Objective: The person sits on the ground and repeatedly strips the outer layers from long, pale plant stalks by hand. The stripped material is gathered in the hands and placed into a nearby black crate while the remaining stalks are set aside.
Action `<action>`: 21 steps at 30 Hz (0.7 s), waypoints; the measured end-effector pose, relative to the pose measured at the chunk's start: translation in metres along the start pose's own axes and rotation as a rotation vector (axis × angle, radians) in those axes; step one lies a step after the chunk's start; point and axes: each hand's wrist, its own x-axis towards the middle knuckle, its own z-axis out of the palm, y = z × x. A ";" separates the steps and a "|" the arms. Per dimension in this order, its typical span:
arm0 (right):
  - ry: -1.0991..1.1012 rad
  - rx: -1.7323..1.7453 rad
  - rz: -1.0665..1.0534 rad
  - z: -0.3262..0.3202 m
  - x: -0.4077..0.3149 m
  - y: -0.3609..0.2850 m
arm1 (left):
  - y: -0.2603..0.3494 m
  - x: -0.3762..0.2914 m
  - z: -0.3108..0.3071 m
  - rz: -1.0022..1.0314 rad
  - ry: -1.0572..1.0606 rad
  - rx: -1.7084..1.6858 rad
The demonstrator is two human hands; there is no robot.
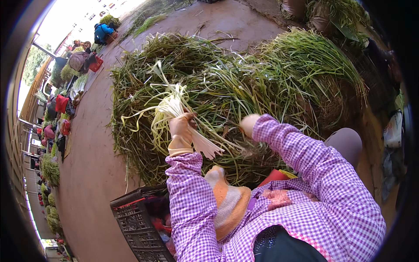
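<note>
My left hand, in a pale glove, is closed around a bunch of whitish, blanched stems. Their yellowish leafy ends fan out above the fist, and the pale butt ends point down to the right. A few longer stems run from the bunch toward brown, stringy roots. My right hand is blurred, over the plant heap just above those roots. A small orange bit shows at its fingers, but what it is cannot be made out. Under both hands lies a large heap of green, grass-like leaves.
At my left stands a black plastic crate with red and bluish things inside. A striped orange cloth covers my lap. Bundled greens lie at upper right. Several people, including one in blue, sit along the far side.
</note>
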 end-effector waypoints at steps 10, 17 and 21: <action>-0.008 1.702 -0.272 -0.021 0.079 -0.058 | -0.031 0.007 0.024 0.097 0.108 0.230; -0.277 -0.069 -0.120 0.052 -0.007 -0.026 | -0.012 0.020 0.009 0.040 0.011 0.279; 0.282 0.337 -0.082 0.023 0.002 -0.010 | -0.009 0.015 0.015 0.012 -0.048 0.252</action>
